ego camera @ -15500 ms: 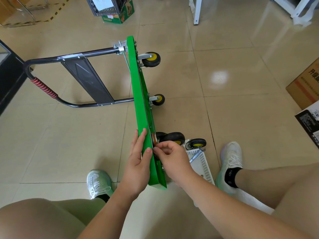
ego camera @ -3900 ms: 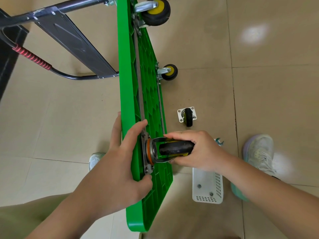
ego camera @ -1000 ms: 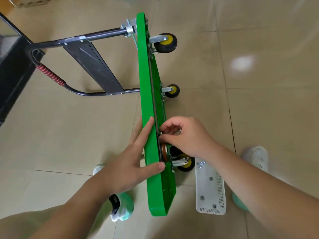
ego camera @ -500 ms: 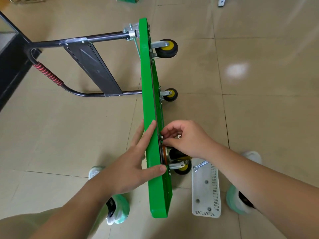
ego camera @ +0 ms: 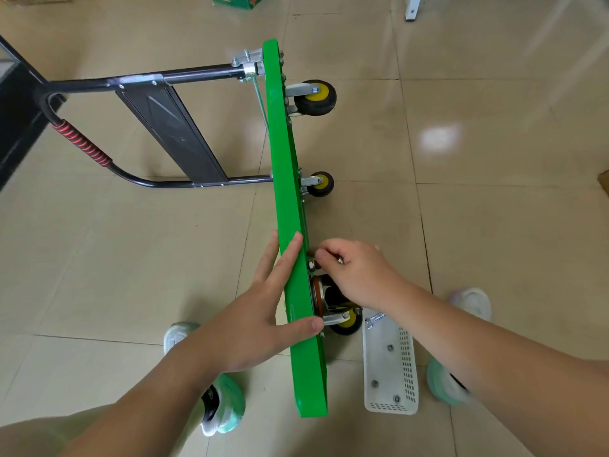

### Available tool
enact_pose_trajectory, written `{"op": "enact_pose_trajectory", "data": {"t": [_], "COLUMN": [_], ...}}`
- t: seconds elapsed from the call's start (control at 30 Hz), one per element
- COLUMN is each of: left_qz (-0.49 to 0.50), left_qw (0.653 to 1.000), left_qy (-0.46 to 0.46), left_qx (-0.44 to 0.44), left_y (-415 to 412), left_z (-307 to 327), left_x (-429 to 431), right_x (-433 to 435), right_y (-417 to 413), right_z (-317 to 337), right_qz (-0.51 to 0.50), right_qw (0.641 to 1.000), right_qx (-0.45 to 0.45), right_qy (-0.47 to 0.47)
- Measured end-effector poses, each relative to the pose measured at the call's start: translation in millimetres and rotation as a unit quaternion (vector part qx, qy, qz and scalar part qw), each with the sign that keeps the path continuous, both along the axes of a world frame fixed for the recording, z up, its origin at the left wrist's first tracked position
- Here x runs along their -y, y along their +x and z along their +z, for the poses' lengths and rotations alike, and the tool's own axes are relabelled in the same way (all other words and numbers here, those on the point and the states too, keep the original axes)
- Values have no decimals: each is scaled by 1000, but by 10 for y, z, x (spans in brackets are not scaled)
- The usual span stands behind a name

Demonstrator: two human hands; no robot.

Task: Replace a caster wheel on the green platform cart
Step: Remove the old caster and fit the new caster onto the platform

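Note:
The green platform cart point(ego camera: 290, 179) stands on its long edge on the tiled floor, underside facing right. My left hand point(ego camera: 260, 311) grips the deck's upper edge, fingers on the top side and thumb over the edge near the caster. A black and yellow caster wheel point(ego camera: 342, 319) with a metal fork sits against the underside. My right hand point(ego camera: 356, 275) is just above it, its fingertips pinching a small fastener at the caster's mounting plate point(ego camera: 311, 265). Two more casters point(ego camera: 314, 97) point(ego camera: 320, 184) sit farther along the underside.
A white perforated tray point(ego camera: 403, 367) with a few nuts lies on the floor right of the cart, a wrench point(ego camera: 374, 319) resting at its far end. The cart's black handle point(ego camera: 82, 143) lies folded out to the left. My shoes flank the cart.
The view has shifted slightly. My right hand's fingers have stayed at the mounting plate, working on the fastener. My left hand keeps its hold on the deck.

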State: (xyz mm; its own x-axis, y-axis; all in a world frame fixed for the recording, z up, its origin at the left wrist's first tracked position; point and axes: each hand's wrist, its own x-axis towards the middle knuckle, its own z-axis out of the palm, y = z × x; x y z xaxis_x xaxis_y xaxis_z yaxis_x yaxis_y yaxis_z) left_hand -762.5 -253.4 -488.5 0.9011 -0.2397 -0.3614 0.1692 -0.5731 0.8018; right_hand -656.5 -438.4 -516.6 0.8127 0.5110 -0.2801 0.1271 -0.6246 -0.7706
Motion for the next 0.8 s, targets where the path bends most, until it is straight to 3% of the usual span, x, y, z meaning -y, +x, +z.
{"op": "enact_pose_trajectory", "data": {"t": [0.07, 0.23, 0.5, 0.8], "left_qz": [1, 5, 0, -8], "left_qw": [1000, 1000, 1000, 1000], "left_qy": [4, 3, 3, 11], "left_qx": [6, 14, 7, -2], "left_y": [2, -4, 4, -1], "left_z": [2, -8, -22, -13], "left_x": [7, 18, 2, -2], "right_x": [18, 25, 72, 50], "right_y": [-34, -7, -8, 0], "right_z": [1, -3, -20, -53], "right_qz": [-9, 6, -7, 23], "right_qw": [998, 999, 999, 997], "right_qx": [-13, 26, -3, 45], "right_qy": [64, -20, 46, 57]}}
